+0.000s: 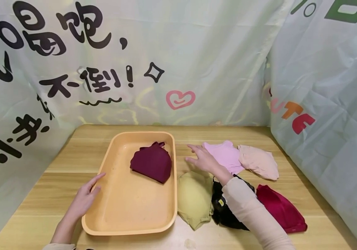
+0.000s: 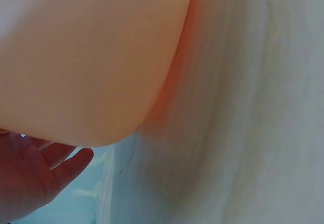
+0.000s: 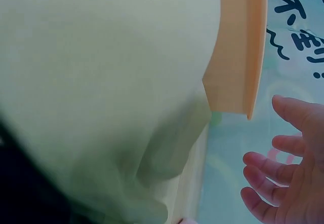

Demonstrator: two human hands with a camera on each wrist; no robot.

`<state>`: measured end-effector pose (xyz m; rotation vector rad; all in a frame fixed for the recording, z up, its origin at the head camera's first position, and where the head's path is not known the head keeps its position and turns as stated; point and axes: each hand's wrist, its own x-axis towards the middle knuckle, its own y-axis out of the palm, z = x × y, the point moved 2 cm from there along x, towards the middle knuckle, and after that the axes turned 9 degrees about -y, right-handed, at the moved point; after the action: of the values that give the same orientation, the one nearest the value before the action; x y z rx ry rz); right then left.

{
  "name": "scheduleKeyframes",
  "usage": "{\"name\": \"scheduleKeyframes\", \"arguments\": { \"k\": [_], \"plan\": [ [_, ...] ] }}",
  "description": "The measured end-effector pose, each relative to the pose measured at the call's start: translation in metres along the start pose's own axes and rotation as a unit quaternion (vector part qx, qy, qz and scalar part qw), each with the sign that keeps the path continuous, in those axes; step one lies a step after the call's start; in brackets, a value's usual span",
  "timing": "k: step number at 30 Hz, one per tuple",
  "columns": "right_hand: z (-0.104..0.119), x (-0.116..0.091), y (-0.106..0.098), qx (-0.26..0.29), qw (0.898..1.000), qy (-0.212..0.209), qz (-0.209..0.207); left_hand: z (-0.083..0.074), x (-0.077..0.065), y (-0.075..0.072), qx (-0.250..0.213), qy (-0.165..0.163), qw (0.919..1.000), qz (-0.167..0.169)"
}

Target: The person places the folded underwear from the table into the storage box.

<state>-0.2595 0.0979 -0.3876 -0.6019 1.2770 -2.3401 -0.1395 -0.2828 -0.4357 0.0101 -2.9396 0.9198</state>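
Note:
A dark plum folded bra (image 1: pixel 151 162) lies in the upper right of an orange plastic tray (image 1: pixel 131 211) in the head view. My left hand (image 1: pixel 84 198) rests at the tray's left rim, fingers fairly straight. In the left wrist view this hand (image 2: pixel 30 178) is beside the tray wall (image 2: pixel 86 82). My right hand (image 1: pixel 206 160) hovers right of the tray, fingers spread and holding nothing. Close to it are a lilac folded bra (image 1: pixel 225 154) and an olive-yellow one (image 1: pixel 195 198). In the right wrist view the olive-yellow cup (image 3: pixel 101 67) fills much of the picture.
A black folded bra (image 1: pixel 228 217) lies partly under my right forearm, with a crimson one (image 1: pixel 279 208) to its right. A peach folded bra (image 1: pixel 259 161) sits beside the lilac one. Printed cloth curtains (image 1: pixel 215 69) enclose the wooden table (image 1: pixel 62 163) at the back and sides.

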Motion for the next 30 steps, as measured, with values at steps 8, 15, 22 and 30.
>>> {"name": "scheduleKeyframes", "arguments": {
  "k": [8,15,22,30],
  "plan": [
    [-0.010,-0.008,-0.006,0.012,1.000,0.019,-0.002,-0.001,0.001,0.000,-0.005,0.011,0.9999,-0.007],
    [-0.022,-0.013,-0.010,0.004,0.999,0.033,-0.006,-0.001,0.001,0.000,-0.007,0.007,0.9999,0.002],
    [-0.030,-0.019,-0.014,-0.001,0.999,0.041,-0.009,0.000,-0.001,0.000,-0.011,0.007,0.9999,0.006],
    [-0.038,-0.025,-0.019,0.003,0.997,0.074,-0.003,0.000,0.000,0.000,-0.011,0.019,0.9998,0.001]
  ]
}}
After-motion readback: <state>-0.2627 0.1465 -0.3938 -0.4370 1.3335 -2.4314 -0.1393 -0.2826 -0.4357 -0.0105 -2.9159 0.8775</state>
